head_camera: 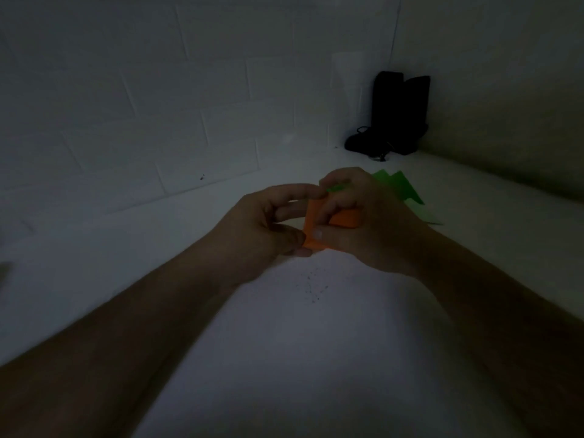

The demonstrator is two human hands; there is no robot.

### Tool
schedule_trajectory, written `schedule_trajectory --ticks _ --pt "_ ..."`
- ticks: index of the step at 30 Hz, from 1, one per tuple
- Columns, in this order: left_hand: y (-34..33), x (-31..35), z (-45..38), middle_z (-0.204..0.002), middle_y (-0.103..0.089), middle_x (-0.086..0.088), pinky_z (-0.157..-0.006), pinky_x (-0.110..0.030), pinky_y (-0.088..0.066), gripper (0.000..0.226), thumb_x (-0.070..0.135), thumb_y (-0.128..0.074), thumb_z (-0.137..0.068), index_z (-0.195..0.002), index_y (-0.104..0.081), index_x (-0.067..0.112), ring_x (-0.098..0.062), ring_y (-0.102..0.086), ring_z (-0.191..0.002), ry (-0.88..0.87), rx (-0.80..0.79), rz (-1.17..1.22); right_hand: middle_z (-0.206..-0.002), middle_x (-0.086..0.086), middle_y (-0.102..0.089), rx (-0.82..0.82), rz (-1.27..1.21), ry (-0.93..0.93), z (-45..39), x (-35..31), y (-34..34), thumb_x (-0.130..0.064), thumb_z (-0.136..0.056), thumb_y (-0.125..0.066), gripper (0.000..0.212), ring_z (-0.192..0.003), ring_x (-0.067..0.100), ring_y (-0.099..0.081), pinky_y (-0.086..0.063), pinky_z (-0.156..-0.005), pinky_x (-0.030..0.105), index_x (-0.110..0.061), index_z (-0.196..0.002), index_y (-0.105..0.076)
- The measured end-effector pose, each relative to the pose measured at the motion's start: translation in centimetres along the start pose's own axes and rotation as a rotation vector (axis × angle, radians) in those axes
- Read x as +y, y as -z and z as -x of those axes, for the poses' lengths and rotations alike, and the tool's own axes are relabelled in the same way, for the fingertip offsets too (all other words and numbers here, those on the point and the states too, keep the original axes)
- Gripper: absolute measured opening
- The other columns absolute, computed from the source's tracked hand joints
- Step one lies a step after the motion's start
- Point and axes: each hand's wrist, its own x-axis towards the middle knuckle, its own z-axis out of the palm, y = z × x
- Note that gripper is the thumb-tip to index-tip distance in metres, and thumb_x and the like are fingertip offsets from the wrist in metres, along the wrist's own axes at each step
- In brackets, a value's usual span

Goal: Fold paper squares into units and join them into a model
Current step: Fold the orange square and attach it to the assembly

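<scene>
Nearest me, the white bench (284, 358) lies bare between my forearms, with a faint scatter of dark specks on it; I judge this the best open room for setting work down. Above it, held just off the surface at mid-scene, is the orange paper unit (316, 229). My left hand (262, 229) pinches its near left corner between thumb and fingers; my right hand (363, 222) curls round its right side, thumb pressed on the face. A sliver of green shows at the right fingertips; whether it is tucked into the orange I cannot tell.

I judge the paper light, thin, easily creased or torn, best held at folded edges.

Further right, green paper pieces (401, 191) lie on the bench. A dark object (398, 115) stands in the far right corner, where the walls close in.
</scene>
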Motion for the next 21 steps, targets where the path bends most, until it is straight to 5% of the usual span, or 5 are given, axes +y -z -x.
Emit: schedule_trajectory --ticks 6,13,18,21 --pt "-0.04 0.38 0.13 -0.127 -0.070 -0.008 -0.082 -0.044 -0.062 0.078 -0.027 -0.059 -0.085 -0.135 -0.044 0.032 -0.037 -0.075 -0.087 -0.022 0.042 -0.046 -0.096 -0.021 -0.062 -0.009 -0.027 0.007 0.38 -0.63 0.51 -0.028 -0.072 -0.089 0.025 -0.092 -0.004 -0.059 -0.044 -0.076 0.014 -0.043 -0.070 -0.069" --pt "-0.32 0.42 -0.28 -0.102 -0.074 -0.015 -0.087 -0.037 -0.061 0.039 0.009 -0.073 -0.082 -0.118 -0.058 0.013 -0.027 -0.074 -0.095 0.000 0.161 0.247 -0.077 -0.012 -0.074 0.154 -0.443 -0.225 0.13 -0.77 0.92 -0.017 -0.077 -0.085 0.014 -0.078 0.005 -0.070 -0.054 -0.068 0.021 -0.026 -0.073 -0.075" --pt "-0.52 -0.04 -0.25 -0.090 -0.077 -0.007 -0.088 -0.040 -0.062 0.022 -0.002 -0.075 -0.084 -0.098 -0.073 0.013 -0.024 -0.075 -0.088 -0.119 0.254 0.036 -0.071 -0.012 -0.072 0.139 -0.590 -0.280 0.00 -0.88 0.24 -0.013 -0.077 -0.085 0.024 -0.074 0.003 -0.069 -0.052 -0.068 0.022 -0.029 -0.064 -0.072" --pt "-0.45 -0.16 0.01 -0.092 -0.079 0.001 -0.090 -0.047 -0.061 0.019 0.005 -0.077 -0.087 -0.100 -0.078 0.018 -0.025 -0.076 -0.089 -0.154 0.313 -0.235 -0.081 -0.016 -0.066 0.208 -0.298 -0.201 0.15 -0.76 -0.07 -0.024 -0.074 -0.088 0.024 -0.077 -0.009 -0.060 -0.046 -0.062 0.009 -0.034 -0.069 -0.067"
